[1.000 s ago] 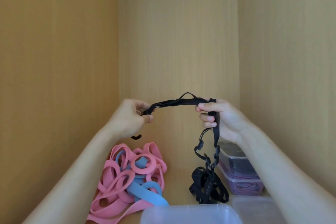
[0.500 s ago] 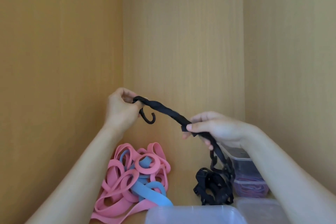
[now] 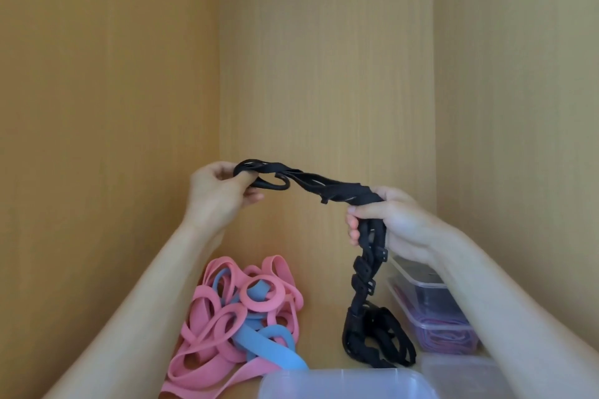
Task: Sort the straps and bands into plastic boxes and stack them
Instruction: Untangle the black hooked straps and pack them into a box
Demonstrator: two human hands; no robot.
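Mid-frame, stretched between two hands: a twisted black strap (image 3: 327, 186), sagging slightly from left to right. At centre left, the left hand (image 3: 220, 194), with fingers and thumb curled in and pinching the strap's looped end, a small black hook curling out just beside the fingertips. At centre right, the right hand (image 3: 398, 223), closed as a fist round the strap and clamped firmly on it. Below that fist, more of the same strap hanging straight down (small buckles or sliders showing along it) and running into a heap of black straps (image 3: 379, 340) on the wooden floor at lower centre-right.

At lower centre-left, a tangled pile of pink bands (image 3: 207, 311) with a blue band (image 3: 275, 350) threaded through it, lying on the floor, well apart from both hands, near the black heap.

At lower right, partly hidden behind the right forearm, two stacked boxes (image 3: 434, 311) of clear plastic, the lower one holding thin purple and red bands, the upper one's dark contents hard to make out. Along the bottom edge, centre, the rim of a clear box (image 3: 343, 384); just beside it at bottom right, a further clear plastic piece (image 3: 460, 372), box or lid impossible to tell. All round, plain wooden panels (image 3: 324, 58).
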